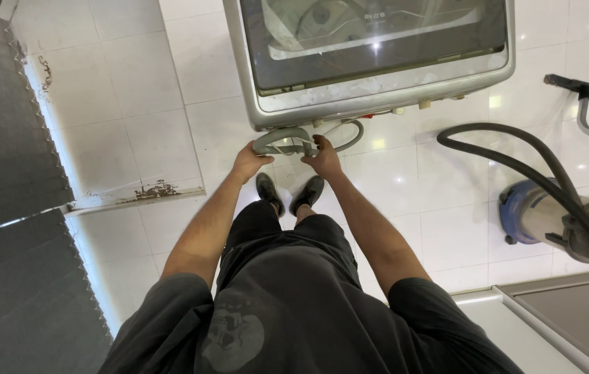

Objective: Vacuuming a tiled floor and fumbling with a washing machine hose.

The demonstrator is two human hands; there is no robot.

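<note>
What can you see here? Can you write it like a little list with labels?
Place: white tiled floor
Left hand: gripping the grey hose
Right hand: gripping the same hose
Hose: coiled, below the washing machine front
Washing machine: top-loading, lid shut
Right side: blue vacuum cleaner with a black hose
Feet: black shoes on the tiles

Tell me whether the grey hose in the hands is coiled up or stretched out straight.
Coiled. The grey hose bends into a loop by the washing machine, with the left hand and right hand gripping it.
</note>
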